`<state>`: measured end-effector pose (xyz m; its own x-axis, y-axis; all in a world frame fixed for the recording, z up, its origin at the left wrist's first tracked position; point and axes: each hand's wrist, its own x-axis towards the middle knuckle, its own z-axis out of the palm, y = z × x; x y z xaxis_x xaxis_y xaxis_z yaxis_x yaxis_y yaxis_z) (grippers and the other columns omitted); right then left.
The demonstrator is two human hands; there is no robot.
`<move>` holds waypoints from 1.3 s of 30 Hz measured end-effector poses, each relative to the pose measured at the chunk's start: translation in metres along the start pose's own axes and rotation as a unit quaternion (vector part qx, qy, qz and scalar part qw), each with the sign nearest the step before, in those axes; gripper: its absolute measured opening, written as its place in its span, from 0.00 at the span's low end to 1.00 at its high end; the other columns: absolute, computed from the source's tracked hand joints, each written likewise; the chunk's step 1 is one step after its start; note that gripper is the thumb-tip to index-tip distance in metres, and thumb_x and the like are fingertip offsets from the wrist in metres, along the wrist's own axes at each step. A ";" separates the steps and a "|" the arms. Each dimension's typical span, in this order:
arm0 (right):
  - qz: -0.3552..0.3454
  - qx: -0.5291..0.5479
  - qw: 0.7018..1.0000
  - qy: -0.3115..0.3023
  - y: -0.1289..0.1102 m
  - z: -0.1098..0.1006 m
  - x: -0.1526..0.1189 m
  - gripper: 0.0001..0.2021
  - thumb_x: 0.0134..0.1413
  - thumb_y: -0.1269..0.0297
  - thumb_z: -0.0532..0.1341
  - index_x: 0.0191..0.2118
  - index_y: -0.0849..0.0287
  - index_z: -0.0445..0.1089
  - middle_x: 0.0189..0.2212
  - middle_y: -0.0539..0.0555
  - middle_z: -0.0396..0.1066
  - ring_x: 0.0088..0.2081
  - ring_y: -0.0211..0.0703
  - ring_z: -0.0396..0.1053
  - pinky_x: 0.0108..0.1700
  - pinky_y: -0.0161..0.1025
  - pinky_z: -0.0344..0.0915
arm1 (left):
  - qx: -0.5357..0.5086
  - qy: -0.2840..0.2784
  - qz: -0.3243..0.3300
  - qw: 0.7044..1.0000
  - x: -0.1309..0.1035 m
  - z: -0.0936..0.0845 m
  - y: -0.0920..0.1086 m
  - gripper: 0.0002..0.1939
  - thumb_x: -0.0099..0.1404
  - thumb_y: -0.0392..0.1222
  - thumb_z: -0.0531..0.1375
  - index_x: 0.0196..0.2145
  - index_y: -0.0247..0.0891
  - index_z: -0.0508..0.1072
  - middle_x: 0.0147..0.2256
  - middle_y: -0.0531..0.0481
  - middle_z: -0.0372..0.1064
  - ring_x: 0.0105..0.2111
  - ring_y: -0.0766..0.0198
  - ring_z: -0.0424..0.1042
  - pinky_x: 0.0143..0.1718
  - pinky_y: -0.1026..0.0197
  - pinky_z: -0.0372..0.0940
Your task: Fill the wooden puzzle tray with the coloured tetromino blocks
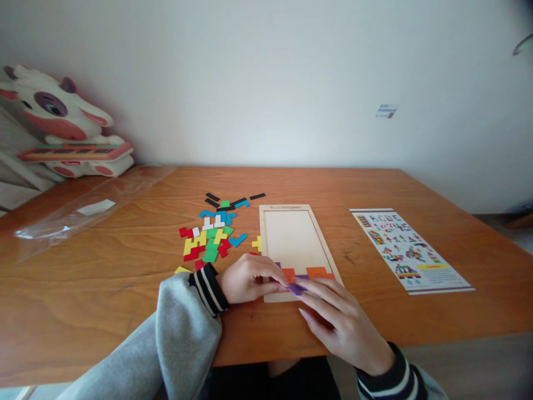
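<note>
A wooden puzzle tray (291, 236) lies on the table, with orange pieces (317, 272) and purple ones along its near end. My left hand (252, 278) reaches over the tray's near left corner, its thumb and forefinger closed on a purple piece (297, 289). From the right, my right hand (339, 316) touches the same piece with its fingertips; its fingers are stretched out and slightly apart. Part of the tray's near edge is hidden beneath my hands. Left of the tray, loose pieces in green (211, 255), red, yellow, blue, white and black are scattered.
A printed pattern sheet (410, 250) lies to the right on the wooden table (137, 300). At the back left are a clear plastic bag (95, 208) and a cow-shaped toy keyboard (75, 128). A white wall (266, 89) stands behind.
</note>
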<state>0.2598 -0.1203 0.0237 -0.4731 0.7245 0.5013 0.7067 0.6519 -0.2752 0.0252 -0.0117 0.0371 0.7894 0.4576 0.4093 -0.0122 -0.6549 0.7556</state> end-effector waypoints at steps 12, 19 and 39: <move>0.210 -0.015 0.958 0.196 0.032 -0.009 -0.012 0.07 0.62 0.67 0.62 0.46 0.55 0.73 0.40 0.55 0.79 0.40 0.45 0.78 0.45 0.43 0.76 | 0.152 0.058 0.001 0.987 -0.002 -0.001 -0.010 0.08 0.70 0.37 0.59 0.43 0.39 0.77 0.40 0.46 0.78 0.39 0.62 0.76 0.43 0.60 0.71; 0.252 -0.003 0.945 0.206 0.033 -0.008 -0.016 0.09 0.63 0.62 0.62 0.46 0.56 0.75 0.41 0.55 0.80 0.40 0.45 0.79 0.46 0.42 0.76 | 0.210 0.085 -0.010 0.974 -0.002 0.000 -0.012 0.08 0.71 0.38 0.58 0.42 0.39 0.77 0.39 0.47 0.78 0.39 0.62 0.75 0.43 0.60 0.70; 0.283 0.020 0.942 0.178 0.039 -0.004 -0.011 0.09 0.66 0.61 0.58 0.44 0.56 0.75 0.40 0.55 0.79 0.40 0.43 0.77 0.41 0.39 0.74 | 0.225 0.044 0.001 0.973 -0.004 0.002 -0.013 0.09 0.71 0.37 0.56 0.43 0.38 0.77 0.39 0.47 0.77 0.38 0.61 0.74 0.42 0.59 0.70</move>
<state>0.2946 -0.1042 0.0109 0.1850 0.8424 0.5061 0.7691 0.1965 -0.6081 0.0236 -0.0063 0.0250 0.7344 0.4923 0.4672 0.2717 -0.8440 0.4624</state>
